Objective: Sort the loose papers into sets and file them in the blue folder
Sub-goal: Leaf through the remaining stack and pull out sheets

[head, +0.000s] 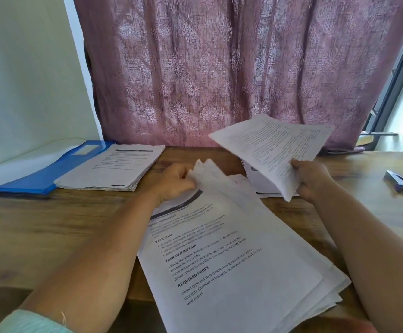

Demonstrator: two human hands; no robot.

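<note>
A fanned pile of loose printed papers [241,255] lies on the wooden table in front of me. My left hand [175,182] pinches the lifted top corners of several sheets of that pile. My right hand [312,180] grips a set of printed sheets [277,147] raised above the table at the right. The blue folder [39,175] lies open at the far left, with a neat stack of papers [113,170] beside it. Another small stack [260,181] sits under the raised set.
A dark stapler [402,182] lies at the right on the wooden table [51,227]. A pink patterned curtain [219,68] hangs behind the table, with a window frame at the far right. The near table edge runs under the loose pile.
</note>
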